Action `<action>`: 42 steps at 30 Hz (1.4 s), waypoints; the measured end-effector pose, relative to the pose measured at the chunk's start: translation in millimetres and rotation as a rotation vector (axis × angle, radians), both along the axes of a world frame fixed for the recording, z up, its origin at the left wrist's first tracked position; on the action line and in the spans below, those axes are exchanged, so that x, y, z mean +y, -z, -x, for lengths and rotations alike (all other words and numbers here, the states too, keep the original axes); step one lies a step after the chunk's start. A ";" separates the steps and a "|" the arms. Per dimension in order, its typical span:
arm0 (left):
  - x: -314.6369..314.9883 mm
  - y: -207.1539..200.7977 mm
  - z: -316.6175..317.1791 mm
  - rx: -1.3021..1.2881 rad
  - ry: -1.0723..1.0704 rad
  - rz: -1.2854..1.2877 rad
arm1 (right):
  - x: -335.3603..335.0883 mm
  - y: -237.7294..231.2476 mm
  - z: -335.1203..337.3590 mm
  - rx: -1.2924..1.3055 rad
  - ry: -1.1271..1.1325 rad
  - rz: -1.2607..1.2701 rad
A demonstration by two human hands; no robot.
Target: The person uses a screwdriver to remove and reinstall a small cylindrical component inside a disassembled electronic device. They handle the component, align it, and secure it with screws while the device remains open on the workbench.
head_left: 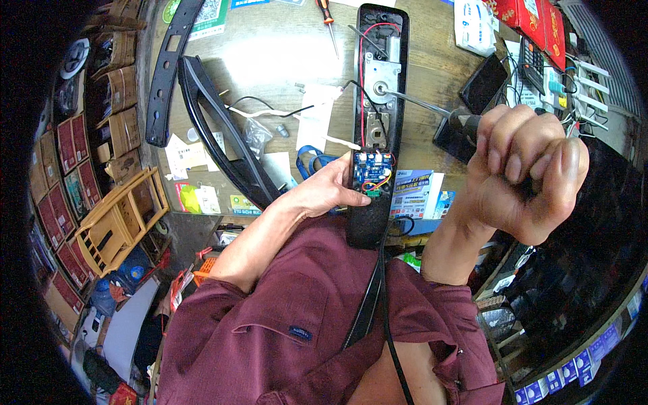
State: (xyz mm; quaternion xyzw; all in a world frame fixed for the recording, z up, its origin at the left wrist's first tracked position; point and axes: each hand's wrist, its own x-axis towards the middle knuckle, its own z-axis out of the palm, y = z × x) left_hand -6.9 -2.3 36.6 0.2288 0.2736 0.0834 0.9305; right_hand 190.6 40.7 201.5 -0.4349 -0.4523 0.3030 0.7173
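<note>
The long black case (365, 226) stands at about 1 o'clock from the middle of the view, reaching from the tabletop (432, 40) down toward the person's shirt (270, 290). The left hand (334, 187) has closed on its lower end, thumb over the near edge by the circuit board (372, 169), most fingers hidden from sight. The right hand (530, 169), toward 3 o'clock, makes a full fist around the handle of a screwdriver (428, 104), whose shaft slants in to the metal plate (385, 75) at its round hub; whether the tip is seated cannot be told. To work this well, the case should be braced firmly, the tip squared to its slot and pushed inward while turning, with the thumb off the board and the shaft clear of the red wire (362, 74), since a slip could nick it. The plate looks dull, silvery and hard-edged; the case seems smooth plastic, long and shallow with rounded corners. At 10 o'clock lies a glossy, bowed black frame (226, 125), beside a crinkled clear bag (256, 135); the tabletop shows streaky wood grain.
</note>
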 end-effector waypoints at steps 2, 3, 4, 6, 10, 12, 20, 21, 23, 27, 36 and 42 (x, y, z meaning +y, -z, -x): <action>-0.1 -0.5 0.0 0.011 0.002 0.023 | -3.7 2.6 -3.5 -0.012 -0.043 -0.027; -0.6 -0.4 0.4 0.011 0.000 0.031 | -5.7 4.4 -4.4 0.001 -0.030 -0.037; -1.2 -0.5 0.5 0.011 -0.010 0.032 | -7.7 6.2 -5.2 0.017 -0.033 -0.040; -2.5 -0.1 0.7 0.004 -0.028 0.025 | -11.5 8.5 -6.7 0.022 -0.044 -0.056; -2.5 1.8 -0.6 -0.003 -0.006 0.065 | -16.4 12.1 -6.6 0.028 -0.013 -0.067; -2.2 1.7 -0.8 0.005 -0.006 0.052 | -17.6 13.1 -6.0 0.043 0.012 -0.063; -0.6 -2.7 -0.3 0.011 -0.002 0.028 | -15.9 13.6 -11.1 0.087 -0.061 -0.152; -0.8 -3.0 -1.0 0.014 -0.005 0.015 | -15.6 13.6 -11.5 0.087 -0.058 -0.155; -0.6 -3.0 -2.7 -0.001 -0.003 0.017 | -14.7 14.0 -11.2 0.091 -0.049 -0.155; -1.8 -4.6 -2.0 0.015 -0.027 -0.004 | -13.0 12.5 -9.2 0.097 -0.029 -0.147; -1.7 -7.8 -3.1 0.018 -0.007 -0.011 | -7.8 -5.6 -3.5 0.048 0.101 0.036; -0.5 -11.9 -1.7 0.049 -0.021 -0.005 | -5.0 -1.2 3.4 0.036 0.100 0.018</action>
